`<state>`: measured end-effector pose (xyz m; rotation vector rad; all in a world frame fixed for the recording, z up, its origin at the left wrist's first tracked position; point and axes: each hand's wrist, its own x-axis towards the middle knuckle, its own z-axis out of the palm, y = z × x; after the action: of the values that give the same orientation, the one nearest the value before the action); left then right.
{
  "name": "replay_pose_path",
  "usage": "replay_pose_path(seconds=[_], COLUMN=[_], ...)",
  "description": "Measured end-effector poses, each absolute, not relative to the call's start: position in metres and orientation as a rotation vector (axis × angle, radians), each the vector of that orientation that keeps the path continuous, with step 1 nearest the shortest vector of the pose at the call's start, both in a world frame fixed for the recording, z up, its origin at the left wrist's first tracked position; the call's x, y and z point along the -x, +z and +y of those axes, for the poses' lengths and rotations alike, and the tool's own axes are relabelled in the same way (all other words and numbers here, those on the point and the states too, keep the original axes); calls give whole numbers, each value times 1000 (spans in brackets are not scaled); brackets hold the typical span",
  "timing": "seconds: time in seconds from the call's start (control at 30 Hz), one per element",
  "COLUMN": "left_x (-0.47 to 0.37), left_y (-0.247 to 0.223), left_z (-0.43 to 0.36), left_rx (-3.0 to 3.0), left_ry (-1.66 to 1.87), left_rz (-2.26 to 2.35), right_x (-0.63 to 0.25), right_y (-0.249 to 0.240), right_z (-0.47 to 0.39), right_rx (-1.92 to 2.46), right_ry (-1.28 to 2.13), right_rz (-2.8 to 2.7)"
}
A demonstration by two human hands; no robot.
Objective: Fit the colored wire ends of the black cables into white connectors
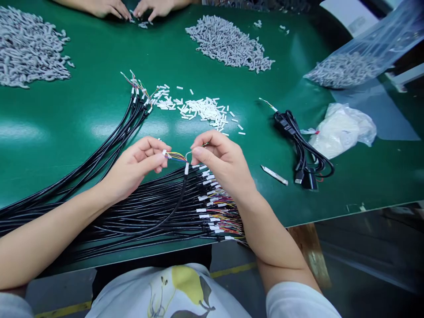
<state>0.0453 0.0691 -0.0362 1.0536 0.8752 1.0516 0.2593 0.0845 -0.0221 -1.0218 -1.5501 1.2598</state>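
Note:
My left hand [142, 161] pinches a small white connector [164, 153] at the end of several thin coloured wires [177, 156]. These wires come out of a white sleeve [187, 168] on a black cable [179, 198] that curves down to the left. Just right of the sleeve, my right hand [220, 159] has thumb and forefinger pressed together on a pale wire [188, 153] that bends away from the others. Below both hands lies a broad bundle of black cables [142, 207], with white sleeves and coloured wire ends on its right side.
Loose white tubes [207, 109] lie beyond my hands, beside another cable group [115, 132]. Grey pieces form heaps [228, 44] farther back, where a co-worker's hands [152, 8] handle some. At right are a coiled USB cable [298, 145], a white pen-like tool [274, 175] and plastic bags [344, 128].

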Motion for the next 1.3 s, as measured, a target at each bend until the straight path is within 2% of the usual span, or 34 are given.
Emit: replay_pose_path(seconds=[0.13, 0.33, 0.77, 1.07, 1.3], left_x=[-46, -58, -59, -58, -56], left_y=[-41, -51, -38, -35, -39], left_z=[69, 60, 51, 53, 52], left_rx=[-953, -1065, -1016, -1055, -1177], left_ry=[1094, 773, 895, 948, 879], left_rz=[794, 675, 791, 864, 902], right_x=[-258, -249, -253, -253, -249], right_y=[-23, -28, -34, -31, -40], right_z=[84, 78, 83, 78, 74], right_rx=[1033, 987, 1014, 1049, 986], right_ry=[1253, 1247, 1054, 666, 234], right_rz=[-1420, -1367, -1576, -1815, -2009])
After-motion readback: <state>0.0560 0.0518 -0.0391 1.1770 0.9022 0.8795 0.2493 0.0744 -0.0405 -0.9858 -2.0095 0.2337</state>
